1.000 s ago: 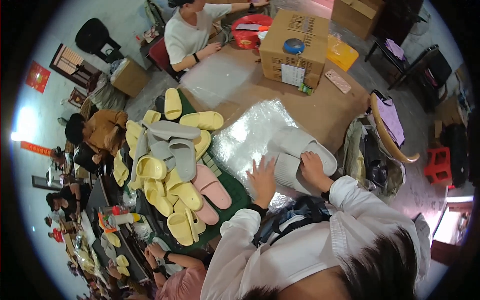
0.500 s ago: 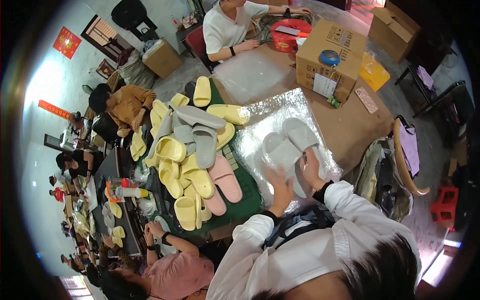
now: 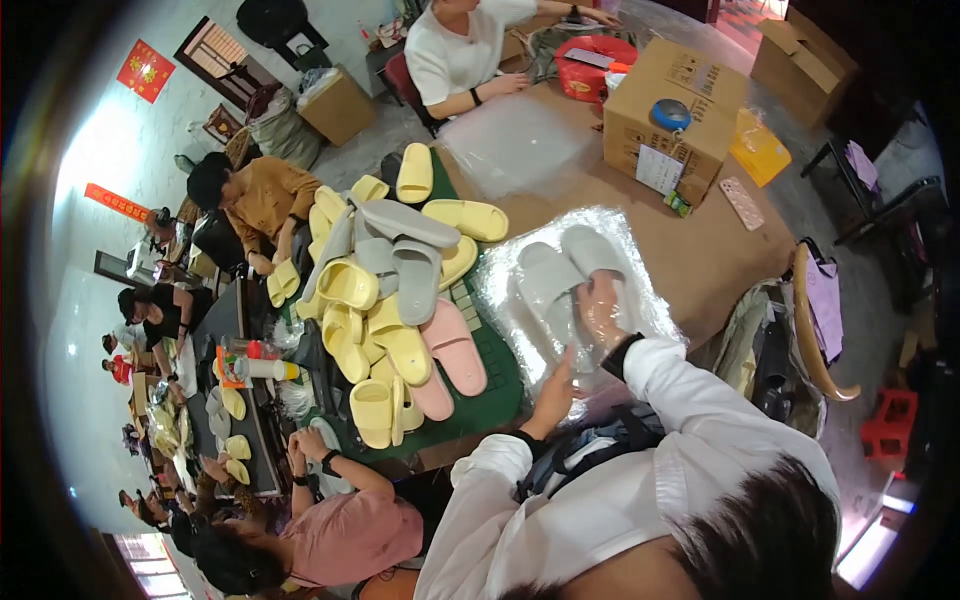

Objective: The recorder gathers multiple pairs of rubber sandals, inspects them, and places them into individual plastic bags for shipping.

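Note:
A pair of grey slide slippers (image 3: 548, 272) lies side by side, toes away from me, on a shiny clear plastic bag (image 3: 645, 290). Whether the slippers are wholly inside the bag is hard to tell through the glare. My right hand (image 3: 601, 312) is closed over the right slipper, its bent fingers just below the strap. Nearer to me, my left hand (image 3: 554, 398) pinches the bag's near edge beside the slippers' heels, index finger pointing forward. Left of the bag, a heap of yellow slippers (image 3: 398, 345), grey slippers (image 3: 415, 280) and pink slippers (image 3: 455, 350) rests on a green mat (image 3: 480, 385).
A stack of clear plastic bags (image 3: 515, 145) lies farther back. A cardboard box (image 3: 675, 120) with blue tape (image 3: 670, 114) stands at the back right, near a phone (image 3: 741, 203). A large sack (image 3: 765, 350) stands right of the table. Co-workers sit around the table.
The grey slippers have shifted slightly away from me relative to the bag. My right hand has moved forward onto the right slipper; my left hand has drawn back from the left slipper to the bag's near edge.

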Motion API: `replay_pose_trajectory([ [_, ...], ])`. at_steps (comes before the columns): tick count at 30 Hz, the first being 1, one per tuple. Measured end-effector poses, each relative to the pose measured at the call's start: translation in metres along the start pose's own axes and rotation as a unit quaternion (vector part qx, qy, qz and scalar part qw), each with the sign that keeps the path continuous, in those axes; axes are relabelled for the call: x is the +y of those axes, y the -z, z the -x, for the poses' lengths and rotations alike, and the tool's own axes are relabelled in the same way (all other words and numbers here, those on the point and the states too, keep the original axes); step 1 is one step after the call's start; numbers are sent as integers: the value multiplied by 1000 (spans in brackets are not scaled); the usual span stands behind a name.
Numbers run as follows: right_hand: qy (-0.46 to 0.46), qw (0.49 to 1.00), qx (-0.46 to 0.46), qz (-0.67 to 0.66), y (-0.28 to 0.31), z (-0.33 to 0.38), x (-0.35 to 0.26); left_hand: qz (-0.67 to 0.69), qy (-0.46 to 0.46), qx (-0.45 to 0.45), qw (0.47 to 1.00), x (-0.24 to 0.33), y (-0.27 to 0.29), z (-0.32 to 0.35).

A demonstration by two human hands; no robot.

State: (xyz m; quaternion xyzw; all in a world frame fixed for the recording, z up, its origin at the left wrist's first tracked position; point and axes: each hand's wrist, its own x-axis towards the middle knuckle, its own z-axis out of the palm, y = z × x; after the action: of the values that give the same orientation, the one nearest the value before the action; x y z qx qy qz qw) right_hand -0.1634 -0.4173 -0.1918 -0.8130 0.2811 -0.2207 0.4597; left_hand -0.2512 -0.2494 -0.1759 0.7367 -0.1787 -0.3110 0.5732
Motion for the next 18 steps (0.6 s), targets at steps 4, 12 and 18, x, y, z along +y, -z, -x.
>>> replay_pose_trajectory([
  [4, 103, 989, -90, -60, -4, 8, 0, 199, 56, 47, 977, -9, 2, -6],
  [12, 203, 900, -371, 103, 107, 40, -24, 351, 93, 81, 928, 38, 25, -29],
  [18, 400, 868, -227, 190, 152, 18, -103, 295, 114, 41, 948, 81, 45, -29],
])
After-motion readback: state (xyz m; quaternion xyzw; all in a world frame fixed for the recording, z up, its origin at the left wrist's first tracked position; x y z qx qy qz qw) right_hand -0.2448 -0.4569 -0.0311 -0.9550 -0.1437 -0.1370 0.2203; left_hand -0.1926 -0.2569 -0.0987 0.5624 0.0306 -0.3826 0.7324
